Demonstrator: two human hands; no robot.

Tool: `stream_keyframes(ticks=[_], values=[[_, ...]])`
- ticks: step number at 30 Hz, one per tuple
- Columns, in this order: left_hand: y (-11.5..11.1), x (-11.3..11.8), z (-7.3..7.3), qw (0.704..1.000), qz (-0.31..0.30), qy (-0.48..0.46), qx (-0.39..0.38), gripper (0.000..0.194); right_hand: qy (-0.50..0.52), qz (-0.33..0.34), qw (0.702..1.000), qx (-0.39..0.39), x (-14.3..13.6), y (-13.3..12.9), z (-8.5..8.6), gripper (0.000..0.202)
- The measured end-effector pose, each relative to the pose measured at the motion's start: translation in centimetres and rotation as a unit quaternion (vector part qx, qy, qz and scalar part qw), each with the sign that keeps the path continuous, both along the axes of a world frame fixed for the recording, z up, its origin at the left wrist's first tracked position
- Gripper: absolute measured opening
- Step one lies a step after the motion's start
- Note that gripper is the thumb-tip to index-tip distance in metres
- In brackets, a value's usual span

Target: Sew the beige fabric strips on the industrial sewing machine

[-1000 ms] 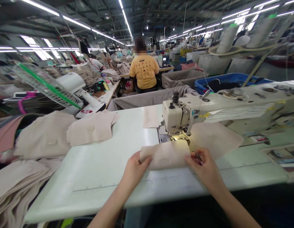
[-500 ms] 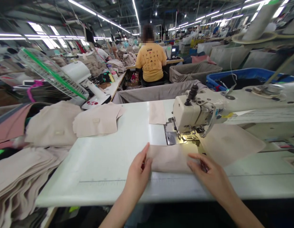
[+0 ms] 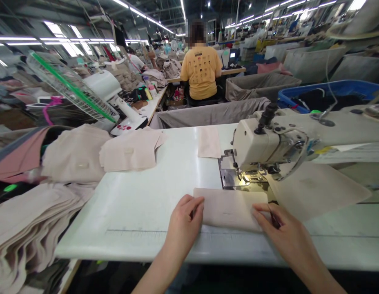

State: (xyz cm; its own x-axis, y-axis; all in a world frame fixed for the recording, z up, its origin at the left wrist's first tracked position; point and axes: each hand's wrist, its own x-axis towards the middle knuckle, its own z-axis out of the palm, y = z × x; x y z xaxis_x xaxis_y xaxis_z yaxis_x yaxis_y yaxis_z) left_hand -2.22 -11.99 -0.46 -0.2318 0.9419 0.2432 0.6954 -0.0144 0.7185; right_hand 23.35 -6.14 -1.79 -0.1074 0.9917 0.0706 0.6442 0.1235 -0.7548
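A folded beige fabric piece lies on the pale sewing table, just in front of the sewing machine's lit needle area. My left hand pinches its left edge between thumb and fingers. At the right edge, my right hand is closed on the fabric with thumb and forefinger. Something thin and dark shows inside the right hand's curled fingers; I cannot make out what it is. Another beige piece lies flat behind, left of the machine head. A larger beige panel rests under the machine arm.
Beige pieces with small tabs lie at the table's left. A layered fabric stack hangs lower left. Behind are a tilted fan, a grey cloth-lined bin, a blue tub and a seated person in yellow.
The view has shifted slightly. The fabric piece has come a little away from the needle area toward the table's front edge, with both hands still at its ends. The left fingers have closed more.
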Motion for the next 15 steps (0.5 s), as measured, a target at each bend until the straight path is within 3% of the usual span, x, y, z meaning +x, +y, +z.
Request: stream_keyframes(ticks=[6,15], values=[[0.2,0.1,0.2,1.0,0.006,-0.006,0.003,0.023,-0.01,0.007,1.0,-0.009,0.4,0.2,-1.1,0.028],[0.2,0.0,0.1,1.0,0.01,-0.007,-0.011,0.023,-0.014,0.011,1.0,-0.006,0.7,0.2,-1.3,0.028]])
